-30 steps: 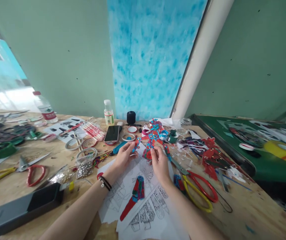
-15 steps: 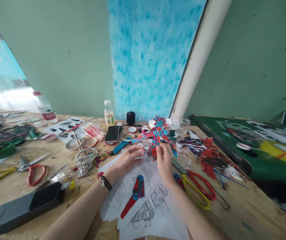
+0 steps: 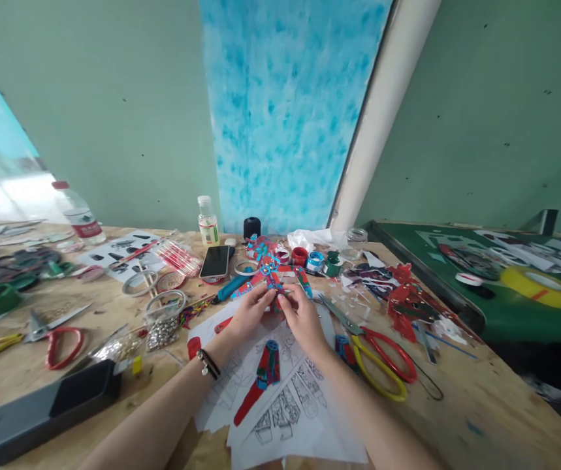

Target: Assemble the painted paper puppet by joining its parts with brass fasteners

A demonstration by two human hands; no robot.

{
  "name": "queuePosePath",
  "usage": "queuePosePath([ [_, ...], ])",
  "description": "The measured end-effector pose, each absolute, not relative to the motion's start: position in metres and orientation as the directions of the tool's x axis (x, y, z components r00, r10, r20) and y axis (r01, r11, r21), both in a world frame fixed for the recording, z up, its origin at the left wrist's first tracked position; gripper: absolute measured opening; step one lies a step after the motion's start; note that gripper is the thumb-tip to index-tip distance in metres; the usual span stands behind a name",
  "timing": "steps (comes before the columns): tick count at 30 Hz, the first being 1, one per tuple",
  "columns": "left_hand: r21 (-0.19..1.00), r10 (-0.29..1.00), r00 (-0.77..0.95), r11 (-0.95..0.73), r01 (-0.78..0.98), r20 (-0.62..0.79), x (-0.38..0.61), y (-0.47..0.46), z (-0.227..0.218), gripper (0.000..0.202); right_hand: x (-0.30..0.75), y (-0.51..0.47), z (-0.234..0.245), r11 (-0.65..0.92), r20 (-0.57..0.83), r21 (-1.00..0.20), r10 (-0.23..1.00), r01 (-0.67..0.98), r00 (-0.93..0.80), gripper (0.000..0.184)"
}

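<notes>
Since the last frame, the figure [image 3: 266,269] has shifted left and my left hand [image 3: 249,312] has come in to meet my right hand [image 3: 304,318]. I see fingers on both nearly closed, tips pinching the figure's lower end. It's by the far edge of the drawings [image 3: 326,431]. Loose piece [image 3: 266,369] lies on them, scissors [image 3: 357,330] right of the right hand.
</notes>
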State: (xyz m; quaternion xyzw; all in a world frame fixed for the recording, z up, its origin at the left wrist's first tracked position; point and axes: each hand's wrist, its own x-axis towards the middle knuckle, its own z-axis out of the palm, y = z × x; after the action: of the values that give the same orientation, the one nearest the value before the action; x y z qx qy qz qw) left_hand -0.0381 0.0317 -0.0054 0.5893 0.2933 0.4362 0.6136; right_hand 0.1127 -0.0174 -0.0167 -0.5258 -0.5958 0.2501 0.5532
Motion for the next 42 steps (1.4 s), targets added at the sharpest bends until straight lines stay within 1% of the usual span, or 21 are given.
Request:
queuePosePath([
  [3, 0.983, 0.915, 0.371, -0.106, -0.152, 0.156, -0.037, 0.031, -0.005, 0.048, 0.114, -0.017, -0.016, 0.342, 0.445, -0.845, 0.876, 0.411, 0.187, 0.032],
  [6, 0.986, 0.935, 0.334, -0.075, -0.151, 0.122, -0.036, 0.028, -0.001, 0.051, 0.116, -0.016, -0.015, 0.328, 0.449, -0.842, 0.866, 0.427, 0.220, 0.030],
  [9, 0.985, 0.932, 0.341, -0.069, -0.160, 0.121, -0.036, 0.026, 0.003, 0.053, 0.119, -0.014, -0.015, 0.317, 0.429, -0.867, 0.867, 0.384, 0.253, 0.031],
  [13, 0.979, 0.926, 0.328, -0.151, -0.136, 0.188, -0.036, 0.028, 0.005, 0.053, 0.120, -0.013, -0.017, 0.317, 0.400, -0.894, 0.882, 0.316, 0.250, 0.033],
  [15, 0.978, 0.933, 0.303, -0.160, -0.135, 0.195, -0.036, 0.029, 0.003, 0.052, 0.119, -0.013, -0.018, 0.308, 0.382, -0.906, 0.891, 0.291, 0.247, 0.034],
  [21, 0.981, 0.955, 0.233, -0.160, -0.109, 0.181, -0.036, 0.031, -0.004, 0.051, 0.120, -0.016, -0.010, 0.224, 0.267, -0.954, 0.936, 0.198, 0.230, 0.043],
  [24, 0.975, 0.963, 0.196, -0.154, -0.160, 0.184, -0.037, 0.032, -0.001, 0.051, 0.132, -0.015, 0.001, 0.221, 0.258, -0.963, 0.922, 0.154, 0.289, 0.047],
  [26, 0.963, 0.970, 0.146, -0.158, -0.217, 0.192, -0.038, 0.032, 0.004, 0.051, 0.144, -0.015, 0.008, 0.228, 0.277, -0.957, 0.899, 0.179, 0.338, 0.046],
  [27, 0.955, 0.973, 0.114, -0.169, -0.244, 0.201, -0.039, 0.032, 0.007, 0.052, 0.150, -0.015, 0.011, 0.228, 0.290, -0.949, 0.903, 0.220, 0.316, 0.045],
  [28, 0.947, 0.973, 0.084, -0.185, -0.263, 0.213, -0.040, 0.032, 0.011, 0.053, 0.155, -0.016, 0.014, 0.227, 0.295, -0.933, 0.928, 0.279, 0.229, 0.042],
  [29, 0.940, 0.972, 0.055, -0.206, -0.273, 0.229, -0.041, 0.032, 0.016, 0.054, 0.158, -0.018, 0.017, 0.226, 0.271, -0.910, 0.959, 0.348, 0.086, 0.039],
  [30, 0.934, 0.968, 0.032, -0.230, -0.274, 0.248, -0.041, 0.033, 0.021, 0.054, 0.159, -0.021, 0.019, 0.226, 0.212, -0.880, 0.974, 0.418, -0.080, 0.035],
  [31, 0.931, 0.964, 0.018, -0.252, -0.263, 0.266, -0.042, 0.033, 0.026, 0.054, 0.159, -0.024, 0.021, 0.227, 0.122, -0.844, 0.964, 0.486, -0.238, 0.030],
  [32, 0.932, 0.961, 0.015, -0.265, -0.248, 0.277, -0.042, 0.033, 0.032, 0.054, 0.157, -0.029, 0.023, 0.227, 0.025, -0.803, 0.937, 0.551, -0.350, 0.026],
  [33, 0.934, 0.959, 0.012, -0.272, -0.234, 0.282, -0.042, 0.033, 0.037, 0.053, 0.153, -0.034, 0.025, 0.233, -0.052, -0.757, 0.910, 0.610, -0.412, 0.028],
  [34, 0.935, 0.958, 0.005, -0.277, -0.220, 0.286, -0.041, 0.034, 0.043, 0.052, 0.150, -0.039, 0.027, 0.249, -0.095, -0.706, 0.894, 0.663, -0.437, 0.037],
  [35, 0.937, 0.958, 0.009, -0.279, -0.209, 0.287, -0.040, 0.035, 0.049, 0.051, 0.146, -0.044, 0.028, 0.276, -0.104, -0.658, 0.889, 0.701, -0.447, 0.047],
  [36, 0.940, 0.957, 0.022, -0.279, -0.197, 0.289, -0.039, 0.036, 0.055, 0.049, 0.142, -0.048, 0.030, 0.302, -0.092, -0.620, 0.889, 0.724, -0.449, 0.054],
  [37, 0.939, 0.954, 0.033, -0.288, -0.190, 0.299, -0.037, 0.038, 0.061, 0.047, 0.139, -0.052, 0.030, 0.327, -0.071, -0.595, 0.889, 0.734, -0.453, 0.057],
  [39, 0.935, 0.948, 0.062, -0.295, -0.196, 0.312, -0.032, 0.041, 0.073, 0.042, 0.136, -0.055, 0.030, 0.359, -0.030, -0.600, 0.883, 0.715, -0.468, 0.050],
  [42, 0.923, 0.934, 0.093, -0.319, -0.215, 0.345, -0.023, 0.047, 0.091, 0.038, 0.136, -0.053, 0.023, 0.364, 0.025, -0.681, 0.879, 0.635, -0.477, 0.036],
])
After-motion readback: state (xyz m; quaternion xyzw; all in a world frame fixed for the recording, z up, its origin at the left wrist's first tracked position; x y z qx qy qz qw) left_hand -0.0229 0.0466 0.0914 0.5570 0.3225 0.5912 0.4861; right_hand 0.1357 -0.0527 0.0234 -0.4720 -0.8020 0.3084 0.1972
